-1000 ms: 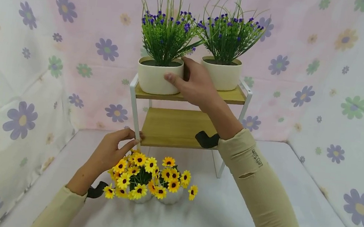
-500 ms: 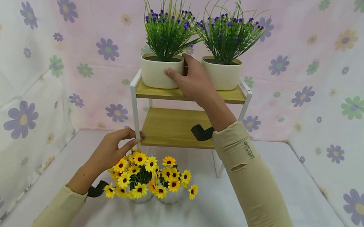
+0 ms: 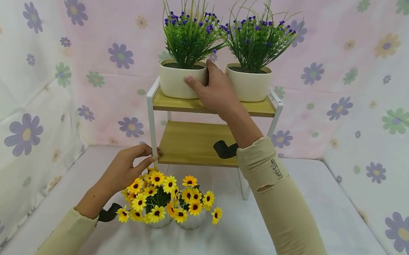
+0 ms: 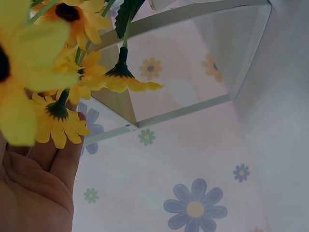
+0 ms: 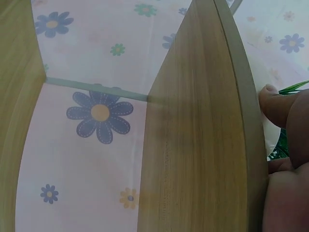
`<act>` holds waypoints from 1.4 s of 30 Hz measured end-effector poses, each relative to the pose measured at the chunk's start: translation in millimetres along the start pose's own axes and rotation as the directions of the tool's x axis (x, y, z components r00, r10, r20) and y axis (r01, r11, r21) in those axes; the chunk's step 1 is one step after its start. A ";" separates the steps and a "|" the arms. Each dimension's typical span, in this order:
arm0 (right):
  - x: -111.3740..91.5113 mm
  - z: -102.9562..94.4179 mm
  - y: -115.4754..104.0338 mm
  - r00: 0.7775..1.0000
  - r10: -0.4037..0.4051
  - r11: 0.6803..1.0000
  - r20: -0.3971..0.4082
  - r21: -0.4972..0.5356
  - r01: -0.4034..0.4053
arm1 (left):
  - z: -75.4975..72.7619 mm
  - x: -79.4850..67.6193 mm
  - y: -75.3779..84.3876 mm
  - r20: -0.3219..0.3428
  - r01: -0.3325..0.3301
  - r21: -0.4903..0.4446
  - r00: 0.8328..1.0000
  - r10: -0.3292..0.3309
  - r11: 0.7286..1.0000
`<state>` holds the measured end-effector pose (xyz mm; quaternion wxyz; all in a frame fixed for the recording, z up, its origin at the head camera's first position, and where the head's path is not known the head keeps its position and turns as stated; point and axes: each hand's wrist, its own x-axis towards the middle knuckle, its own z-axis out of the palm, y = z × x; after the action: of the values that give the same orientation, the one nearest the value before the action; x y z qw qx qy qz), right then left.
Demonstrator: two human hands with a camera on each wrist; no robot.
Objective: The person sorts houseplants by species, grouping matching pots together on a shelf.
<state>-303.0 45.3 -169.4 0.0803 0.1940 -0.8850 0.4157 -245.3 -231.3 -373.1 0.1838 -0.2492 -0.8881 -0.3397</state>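
In the head view, my right hand [image 3: 218, 92] grips the right end of a cream oval flowerpot [image 3: 175, 83] with purple flowers and grass, thumb on its front. The pot rests on the top board of a two-tier wooden rack [image 3: 195, 139] with a white frame. A matching flowerpot [image 3: 250, 86] stands on the same board, just right of the hand. My left hand [image 3: 123, 169] pinches the rack's left front leg near the lower board. The right wrist view shows the right thumb [image 5: 277, 106] against the pot, beyond the board's edge.
Two small white pots of yellow daisies stand in front of the rack, a left bunch [image 3: 154, 197] beside the left hand and a right bunch [image 3: 194, 201]. A white cloth [image 3: 244, 244] covers the table. Flower-printed curtains [image 3: 117, 106] enclose three sides.
My right hand has pushed the left flowerpot back and slightly right on the top board, level with its neighbour; it barely moves in the last half second. My left hand stays put.
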 end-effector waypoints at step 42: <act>-141.3 40.6 137.1 0.839 -0.527 0.747 -0.136 0.397 0.534 | -0.4 0.6 -2.9 -0.002 -0.022 0.019 1.000 0.022 1.000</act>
<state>-229.5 132.6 -334.9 0.1581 0.4465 -0.6822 0.5570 -247.3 -233.2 -374.0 0.1911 -0.2567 -0.8883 -0.3294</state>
